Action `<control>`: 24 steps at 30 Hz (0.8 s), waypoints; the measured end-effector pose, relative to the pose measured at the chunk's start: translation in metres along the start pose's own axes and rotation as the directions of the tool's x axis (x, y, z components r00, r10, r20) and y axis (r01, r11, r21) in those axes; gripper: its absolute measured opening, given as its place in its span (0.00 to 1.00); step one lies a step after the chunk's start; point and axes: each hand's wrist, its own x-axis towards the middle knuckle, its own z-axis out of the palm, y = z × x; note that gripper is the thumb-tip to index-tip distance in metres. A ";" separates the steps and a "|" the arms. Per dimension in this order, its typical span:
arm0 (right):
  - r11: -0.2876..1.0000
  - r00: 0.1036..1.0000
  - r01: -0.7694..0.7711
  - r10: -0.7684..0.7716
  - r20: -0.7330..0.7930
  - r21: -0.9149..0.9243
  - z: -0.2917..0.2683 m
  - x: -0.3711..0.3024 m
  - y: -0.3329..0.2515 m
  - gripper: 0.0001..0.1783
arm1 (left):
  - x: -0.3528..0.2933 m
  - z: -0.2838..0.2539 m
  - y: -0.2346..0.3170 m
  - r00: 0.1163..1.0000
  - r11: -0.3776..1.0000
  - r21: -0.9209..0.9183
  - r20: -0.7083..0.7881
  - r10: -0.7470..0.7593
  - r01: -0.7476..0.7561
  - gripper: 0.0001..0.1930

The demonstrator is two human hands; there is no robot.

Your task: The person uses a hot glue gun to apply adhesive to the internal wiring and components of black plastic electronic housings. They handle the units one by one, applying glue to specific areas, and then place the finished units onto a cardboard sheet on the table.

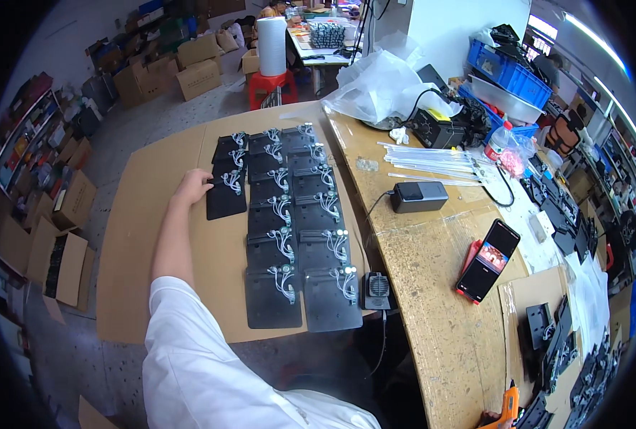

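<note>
My left hand (193, 187) reaches far out over the cardboard sheet (153, 236) and grips the left edge of a black flat panel (226, 201) with a coiled white cable on it. That panel is the nearest one of a short left column. Beside it lie two longer columns of the same black panels (304, 236), each with a white cable bundle. My right hand (485, 418) barely shows at the lower edge, closed on an orange glue gun (508, 405) over the wooden bench (432, 300).
On the bench are a small black fan (377, 290), a black box (419, 196), a phone on a red stand (488, 260), white strips (432, 159) and more black parts (554, 336) at the right. Cardboard boxes (64, 264) line the floor at the left.
</note>
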 end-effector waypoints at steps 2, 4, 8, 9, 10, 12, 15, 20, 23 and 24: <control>0.999 1.000 -0.022 0.022 -0.001 0.027 -0.007 -0.002 -0.003 0.44 | 0.002 0.011 0.007 1.000 0.995 -0.094 -0.018 -0.021 0.020 0.15; 0.996 0.998 -0.057 0.057 0.001 0.065 -0.012 -0.003 -0.005 0.45 | 0.005 0.022 0.002 0.997 0.993 -0.113 -0.073 -0.027 0.018 0.18; 0.940 0.960 -0.272 0.279 -0.005 0.207 -0.017 -0.017 0.005 0.44 | 0.020 0.043 -0.038 0.987 0.968 -0.238 -0.151 0.045 -0.081 0.26; 0.913 0.939 -0.330 0.343 -0.016 0.240 -0.021 -0.023 0.016 0.44 | 0.020 0.040 -0.045 0.976 0.977 -0.171 -0.198 0.090 -0.125 0.30; 0.961 0.946 -0.218 0.251 -0.205 0.172 -0.046 -0.044 0.062 0.37 | 0.018 0.051 -0.010 0.992 0.936 -0.352 -0.124 -0.021 -0.025 0.30; 0.780 0.782 -0.353 0.549 -0.295 0.516 -0.033 -0.045 0.032 0.23 | 0.013 0.028 -0.022 0.967 0.988 -0.004 -0.207 0.151 -0.155 0.30; 0.574 0.777 -0.479 0.629 0.017 0.664 -0.040 -0.019 0.013 0.28 | 0.012 -0.028 -0.031 0.935 0.975 0.068 -0.277 0.221 -0.211 0.24; 0.392 0.693 -0.582 0.697 0.183 0.713 -0.040 -0.020 0.027 0.34 | -0.020 -0.124 0.207 0.839 0.866 -0.107 -0.331 0.432 -0.488 0.11; 0.582 0.810 -0.586 0.409 0.421 0.563 -0.031 -0.012 0.012 0.21 | -0.074 -0.146 0.340 0.611 0.615 -0.092 -0.301 0.733 -0.783 0.11; 0.719 0.793 -0.580 0.391 0.466 0.383 -0.034 -0.022 0.021 0.20 | -0.090 -0.141 0.389 0.481 0.477 -0.073 -0.205 0.852 -0.876 0.12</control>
